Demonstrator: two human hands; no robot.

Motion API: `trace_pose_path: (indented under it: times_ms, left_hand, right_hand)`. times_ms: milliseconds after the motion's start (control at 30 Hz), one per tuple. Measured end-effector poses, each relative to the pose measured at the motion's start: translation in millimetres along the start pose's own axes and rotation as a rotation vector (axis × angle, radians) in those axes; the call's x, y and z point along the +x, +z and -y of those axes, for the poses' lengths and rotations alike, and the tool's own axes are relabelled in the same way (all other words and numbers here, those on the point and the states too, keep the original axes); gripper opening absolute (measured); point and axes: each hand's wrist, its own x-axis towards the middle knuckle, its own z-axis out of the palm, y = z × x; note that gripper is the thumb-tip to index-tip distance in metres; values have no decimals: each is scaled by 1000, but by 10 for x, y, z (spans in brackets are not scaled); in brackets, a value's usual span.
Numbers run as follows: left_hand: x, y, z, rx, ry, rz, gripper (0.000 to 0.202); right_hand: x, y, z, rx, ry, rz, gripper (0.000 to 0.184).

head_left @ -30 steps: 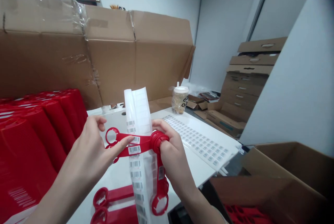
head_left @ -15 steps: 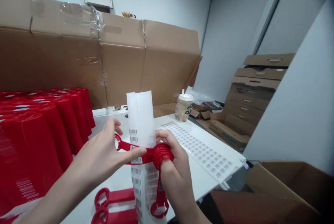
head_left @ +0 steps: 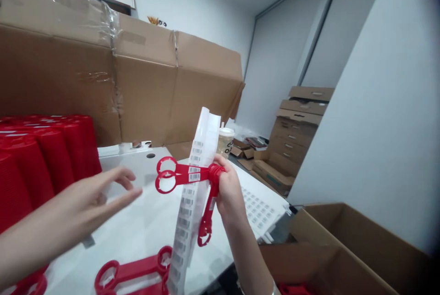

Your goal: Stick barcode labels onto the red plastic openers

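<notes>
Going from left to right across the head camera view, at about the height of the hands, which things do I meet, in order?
Red plastic stacks → left hand → red double-ring plastic piece → barcode label strip → right hand → sheet of barcode labels → open cardboard box

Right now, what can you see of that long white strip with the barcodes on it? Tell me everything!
The strip of barcode labels is long, narrow and thin, and looks like shiny white paper or film. Small black-and-white barcodes run in one column down it. It stands tilted, nearly upright, with its barcode-free top end curling into a loose double layer. The red plastic double-ring piece, gripped by the right hand, crosses in front of it. The strip's lower end runs out of view at the bottom.
</notes>
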Motion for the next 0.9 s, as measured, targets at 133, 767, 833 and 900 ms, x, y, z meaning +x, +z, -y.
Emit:
trace_pose_path:
  times_ms: [133,767,833,900]
  left_hand:
    - [-106,334,-116,-12,3,447,42]
    - [1065,346,1055,777,-223,817,28]
    - [1090,367,1108,834,-223,796,31]
    - [1109,349,1134,874,-215,755,32]
  right_hand:
    - [0,141,-171,47,50,10,37]
    - [93,-1325,-786,-563,110,-8,6]
    - [25,-1397,-721,-629,103,13,19]
    - [-35,-1415,-704,-664,99,21,26]
